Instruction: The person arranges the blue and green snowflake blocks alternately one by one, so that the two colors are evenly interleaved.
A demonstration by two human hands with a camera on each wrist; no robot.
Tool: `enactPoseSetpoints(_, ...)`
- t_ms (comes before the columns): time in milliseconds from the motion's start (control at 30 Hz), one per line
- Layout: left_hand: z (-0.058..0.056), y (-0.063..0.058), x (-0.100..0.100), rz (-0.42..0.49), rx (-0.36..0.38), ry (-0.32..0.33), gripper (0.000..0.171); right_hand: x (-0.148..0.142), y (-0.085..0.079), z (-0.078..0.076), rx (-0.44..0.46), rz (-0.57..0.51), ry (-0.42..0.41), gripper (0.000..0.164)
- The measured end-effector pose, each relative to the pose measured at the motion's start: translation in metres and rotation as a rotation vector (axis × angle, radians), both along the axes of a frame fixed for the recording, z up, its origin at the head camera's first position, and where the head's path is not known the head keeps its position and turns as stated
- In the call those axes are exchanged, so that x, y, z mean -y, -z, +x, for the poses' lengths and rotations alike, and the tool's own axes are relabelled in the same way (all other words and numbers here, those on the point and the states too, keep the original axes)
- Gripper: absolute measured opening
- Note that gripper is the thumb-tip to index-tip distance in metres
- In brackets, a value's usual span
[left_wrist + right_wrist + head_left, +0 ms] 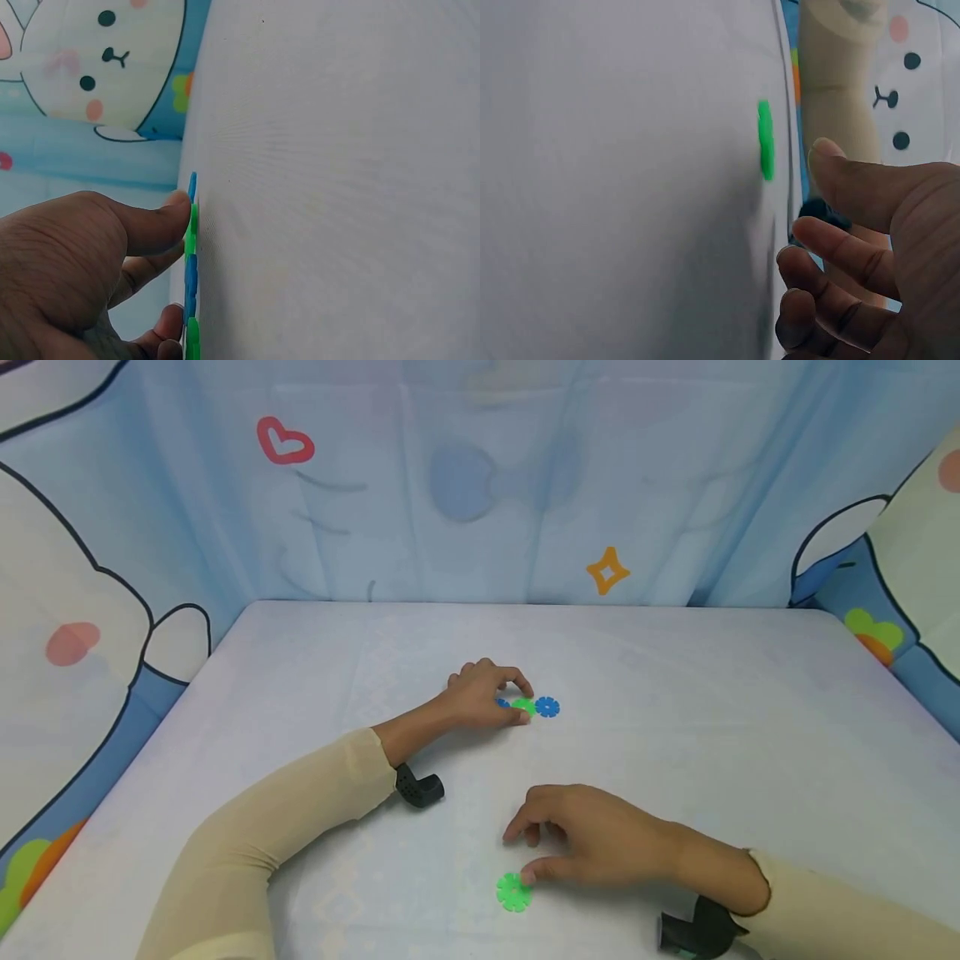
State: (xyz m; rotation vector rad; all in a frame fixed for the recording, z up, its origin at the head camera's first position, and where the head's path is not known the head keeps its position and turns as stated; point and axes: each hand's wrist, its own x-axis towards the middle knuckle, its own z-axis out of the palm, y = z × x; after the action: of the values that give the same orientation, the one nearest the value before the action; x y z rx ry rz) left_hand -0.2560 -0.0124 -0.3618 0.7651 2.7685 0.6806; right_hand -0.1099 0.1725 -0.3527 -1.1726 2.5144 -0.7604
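A row of flat, notched plastic discs in green and blue lies on the table. My left hand [483, 695] pinches a green notched disc [524, 704] in that row, thumb and index finger at its edges. To its right is a blue notched disc [547, 707]; another blue one [502, 702] is partly covered by the hand. The left wrist view also shows a green disc [193, 337] lower in the row. My right hand [600, 835], fingers loosely bent and holding nothing, hovers near a single green disc [513, 892]. In the right wrist view, the thumb [855, 180] is apart from this disc [766, 141].
A pale cloth covers the table [712, 718]. Behind it hangs a light blue curtain [510, 485] with printed figures. Black wrist cameras are strapped under the left wrist [420, 787] and the right wrist [701, 931].
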Motion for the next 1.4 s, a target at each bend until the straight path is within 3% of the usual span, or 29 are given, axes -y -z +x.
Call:
enactPoseSetpoints(233, 0.000, 0.000, -0.006, -0.001, 0.005, 0.015, 0.036, 0.008, 0.008, 0.010, -0.004, -0.016, -0.054, 0.035)
enactPoseSetpoints(733, 0.002, -0.001, -0.021, -0.004, -0.011, 0.008, 0.037, 0.008, 0.016, 0.012, -0.107, -0.082, -0.192, 0.035)
enactPoseSetpoints(933, 0.003, -0.002, -0.026, -0.021, -0.017, -0.003, 0.036, 0.009, 0.019, 0.012, -0.165, -0.097, -0.191, 0.029)
enactPoseSetpoints(1400, 0.002, 0.000, -0.030, -0.014, -0.025, -0.015, 0.033, 0.006, 0.020, 0.013, -0.158, -0.104, -0.167, 0.027)
